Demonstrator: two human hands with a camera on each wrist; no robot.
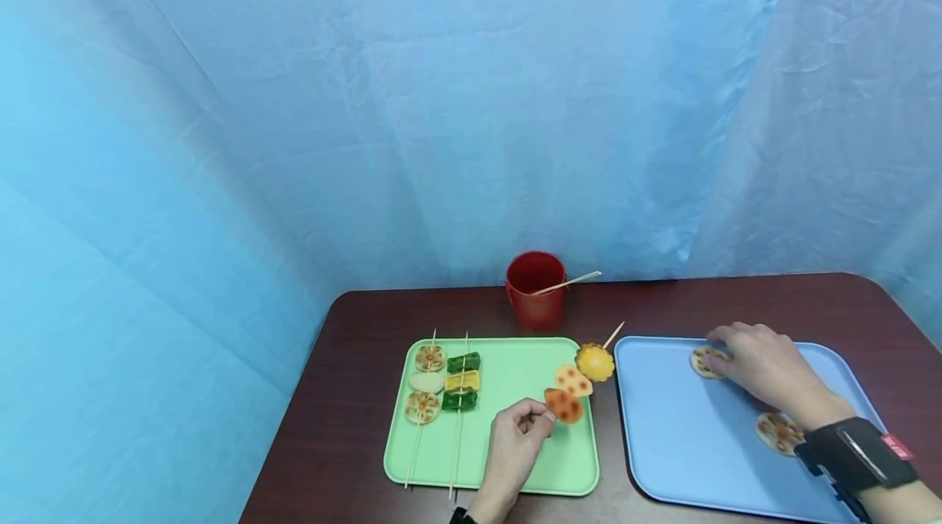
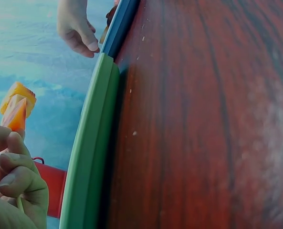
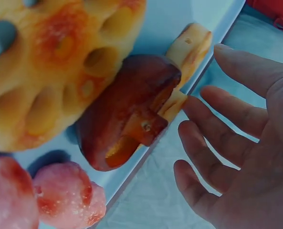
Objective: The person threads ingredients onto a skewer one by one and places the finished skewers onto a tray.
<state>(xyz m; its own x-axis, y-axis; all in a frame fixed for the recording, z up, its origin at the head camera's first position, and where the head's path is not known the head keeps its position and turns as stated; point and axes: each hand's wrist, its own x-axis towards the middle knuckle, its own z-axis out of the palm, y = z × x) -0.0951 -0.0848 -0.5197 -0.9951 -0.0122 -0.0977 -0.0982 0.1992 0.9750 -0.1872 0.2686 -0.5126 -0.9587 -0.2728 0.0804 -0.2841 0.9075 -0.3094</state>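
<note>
My left hand [image 1: 515, 442] pinches the lower end of a skewer over the green tray [image 1: 515, 360]. On that skewer sit a yellow corn piece [image 1: 594, 362], a pale spotted slice [image 1: 573, 380] and an orange spotted slice [image 1: 563, 406]. The left wrist view shows the curled fingers [image 2: 18, 167] below these pieces. My right hand [image 1: 761, 365] reaches over the blue tray [image 1: 677, 442], fingertips right at a lotus root slice [image 1: 706, 362]. Its fingers are loosely spread in the right wrist view, near a brown mushroom piece [image 3: 127, 109] and a yellowish strip [image 3: 191, 45].
Two finished skewers, one with lotus slices [image 1: 423, 407], one with green pieces [image 1: 460, 400], lie on the green tray's left. A red cup [image 1: 537, 303] holding a stick [image 1: 570, 283] stands behind. Another lotus slice [image 1: 776, 432] lies under my right forearm; pink balls [image 3: 67, 195] show beside the mushroom.
</note>
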